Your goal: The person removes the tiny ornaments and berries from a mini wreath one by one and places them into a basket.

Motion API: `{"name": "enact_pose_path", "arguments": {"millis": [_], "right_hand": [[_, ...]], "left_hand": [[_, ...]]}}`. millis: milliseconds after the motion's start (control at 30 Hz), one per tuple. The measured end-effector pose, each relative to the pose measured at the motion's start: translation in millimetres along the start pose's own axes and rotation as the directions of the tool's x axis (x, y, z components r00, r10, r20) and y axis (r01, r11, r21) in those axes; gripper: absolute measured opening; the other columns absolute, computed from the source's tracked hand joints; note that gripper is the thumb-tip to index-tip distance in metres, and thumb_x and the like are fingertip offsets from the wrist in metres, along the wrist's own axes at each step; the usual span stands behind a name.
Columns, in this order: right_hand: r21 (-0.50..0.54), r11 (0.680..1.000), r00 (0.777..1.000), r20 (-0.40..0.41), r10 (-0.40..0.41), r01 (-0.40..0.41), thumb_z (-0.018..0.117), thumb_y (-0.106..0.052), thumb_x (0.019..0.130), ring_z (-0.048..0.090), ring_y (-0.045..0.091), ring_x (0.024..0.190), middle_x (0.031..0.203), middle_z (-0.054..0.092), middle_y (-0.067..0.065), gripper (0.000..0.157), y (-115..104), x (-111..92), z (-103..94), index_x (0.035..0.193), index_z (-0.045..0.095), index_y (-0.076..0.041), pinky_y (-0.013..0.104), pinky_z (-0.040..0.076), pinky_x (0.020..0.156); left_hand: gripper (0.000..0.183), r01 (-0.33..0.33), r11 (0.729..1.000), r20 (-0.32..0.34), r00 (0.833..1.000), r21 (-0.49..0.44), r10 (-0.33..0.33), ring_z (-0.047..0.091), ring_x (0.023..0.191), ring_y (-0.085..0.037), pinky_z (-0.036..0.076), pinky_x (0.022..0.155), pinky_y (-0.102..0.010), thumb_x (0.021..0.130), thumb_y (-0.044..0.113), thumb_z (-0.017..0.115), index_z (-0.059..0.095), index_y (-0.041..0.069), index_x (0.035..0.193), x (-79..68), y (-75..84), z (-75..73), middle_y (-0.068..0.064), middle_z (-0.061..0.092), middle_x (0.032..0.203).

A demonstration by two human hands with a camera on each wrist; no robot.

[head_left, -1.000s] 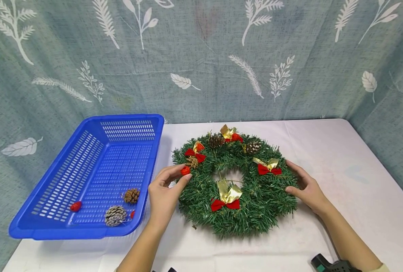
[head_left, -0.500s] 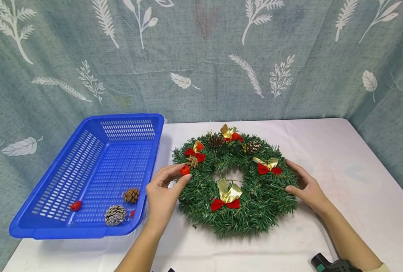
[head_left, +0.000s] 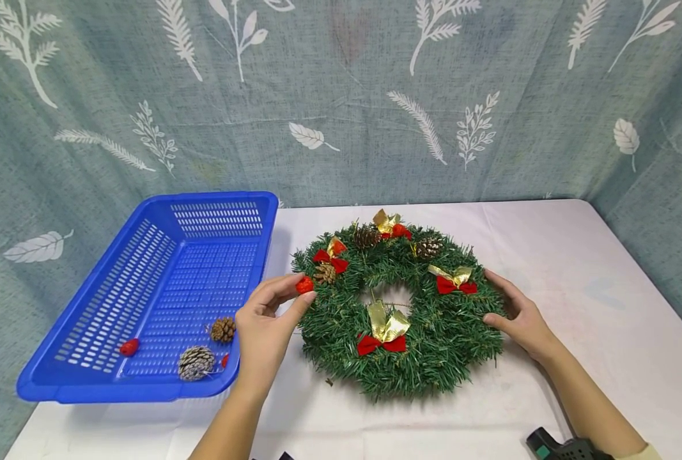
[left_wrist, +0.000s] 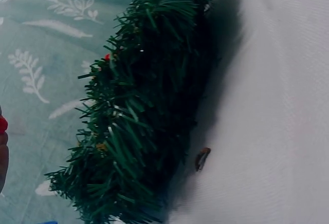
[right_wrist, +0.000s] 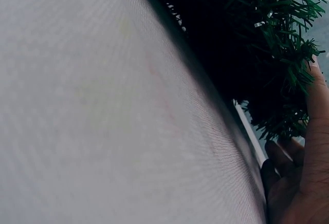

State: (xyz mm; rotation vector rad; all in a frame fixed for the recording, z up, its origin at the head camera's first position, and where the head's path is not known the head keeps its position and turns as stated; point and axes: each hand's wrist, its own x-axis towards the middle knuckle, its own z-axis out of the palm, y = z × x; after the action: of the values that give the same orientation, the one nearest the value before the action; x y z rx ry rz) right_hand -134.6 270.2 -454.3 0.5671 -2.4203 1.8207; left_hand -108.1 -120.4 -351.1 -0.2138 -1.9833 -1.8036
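Note:
In the head view my left hand (head_left: 267, 319) pinches a red berry ornament (head_left: 304, 285) between thumb and fingers, at the wreath's left edge. The green Christmas wreath (head_left: 341, 332) lies flat on the table, bearing red-and-gold bows (head_left: 456, 280) and pine cones (head_left: 367, 237). Beside the pinched berry, a small brown pine cone (head_left: 325, 274) sits on the wreath. My right hand (head_left: 521, 324) grips the wreath's right edge, thumb on the upper side; the right wrist view shows its fingers (right_wrist: 280, 157) by the underside. Only a sliver of the berry (left_wrist: 2, 125) appears in the left wrist view.
On the left stands a blue plastic basket (head_left: 96, 391). Inside it lie a red berry (head_left: 129, 347), a brown pine cone (head_left: 222, 329), a frosted pine cone (head_left: 196, 363) and a partly hidden red piece. A brown scrap (left_wrist: 202, 159) lies on the white tablecloth (head_left: 576, 281).
My left hand has drawn back slightly to the left with the red berry, away from the small pine cone. The right hand and the wreath have stayed put.

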Motion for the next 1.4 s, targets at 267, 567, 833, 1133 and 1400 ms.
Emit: {"name": "enact_pose_path", "arguments": {"millis": [267, 567, 833, 1133, 1400], "right_hand": [[-0.002, 1.000, 1.000, 0.003, 0.002, -0.002, 0.063, 0.006, 0.085, 0.029, -0.011, 0.130, 0.143, 0.034, -0.021, 0.074, -1, 0, 0.2, 0.149, 0.027, -0.005, 0.003, 0.028, 0.100], [-0.003, 1.000, 1.000, -0.003, 0.006, -0.006, 0.063, 0.005, 0.086, 0.029, -0.010, 0.130, 0.144, 0.034, -0.020, 0.074, -1, 0, 0.6, 0.149, 0.027, -0.006, 0.003, 0.029, 0.099], [-0.012, 1.000, 1.000, -0.001, 0.025, -0.025, 0.063, 0.003, 0.086, 0.029, -0.011, 0.129, 0.145, 0.033, -0.016, 0.073, -1, 0, 1.4, 0.149, 0.027, -0.007, 0.003, 0.029, 0.099], [-0.027, 0.999, 1.000, 0.000, 0.024, -0.024, 0.064, 0.001, 0.087, 0.029, -0.011, 0.129, 0.144, 0.033, -0.018, 0.073, -2, -2, 0.0, 0.149, 0.027, -0.008, 0.003, 0.029, 0.098], [-0.045, 0.999, 1.000, 0.000, 0.022, -0.022, 0.064, 0.000, 0.087, 0.029, -0.011, 0.129, 0.145, 0.033, -0.017, 0.073, -2, -1, -0.7, 0.149, 0.027, -0.009, 0.003, 0.029, 0.098]], "left_hand": [[0.031, -0.069, 0.998, -0.015, 0.998, 0.001, 0.069, 0.064, 0.090, -0.011, 0.052, 0.086, -0.018, 0.075, -0.005, 0.075, 0.069, -0.004, 0.105, -0.8, 7.4, -2.5, -0.001, 0.065, 0.098], [0.030, -0.062, 0.998, -0.050, 0.997, 0.003, 0.062, 0.065, 0.091, -0.012, 0.052, 0.087, -0.020, 0.076, -0.006, 0.074, 0.068, -0.007, 0.106, 3.6, 13.0, -9.8, -0.003, 0.065, 0.102], [0.031, -0.030, 1.000, -0.060, 0.998, 0.006, 0.030, 0.066, 0.092, -0.011, 0.052, 0.087, -0.020, 0.077, -0.007, 0.073, 0.068, -0.006, 0.107, 3.1, 17.0, -18.5, -0.005, 0.065, 0.103], [0.032, -0.039, 0.995, -0.033, 0.999, 0.089, 0.042, 0.065, 0.092, -0.010, 0.053, 0.086, -0.021, 0.078, -0.009, 0.071, 0.067, -0.007, 0.109, -2.4, 17.0, -38.9, -0.006, 0.065, 0.105], [0.032, 0.010, 0.998, -0.073, 0.997, 0.070, -0.005, 0.067, 0.091, -0.011, 0.054, 0.080, -0.018, 0.076, -0.011, 0.072, 0.068, -0.007, 0.107, -6.6, 19.2, -49.0, -0.007, 0.066, 0.103]]}}
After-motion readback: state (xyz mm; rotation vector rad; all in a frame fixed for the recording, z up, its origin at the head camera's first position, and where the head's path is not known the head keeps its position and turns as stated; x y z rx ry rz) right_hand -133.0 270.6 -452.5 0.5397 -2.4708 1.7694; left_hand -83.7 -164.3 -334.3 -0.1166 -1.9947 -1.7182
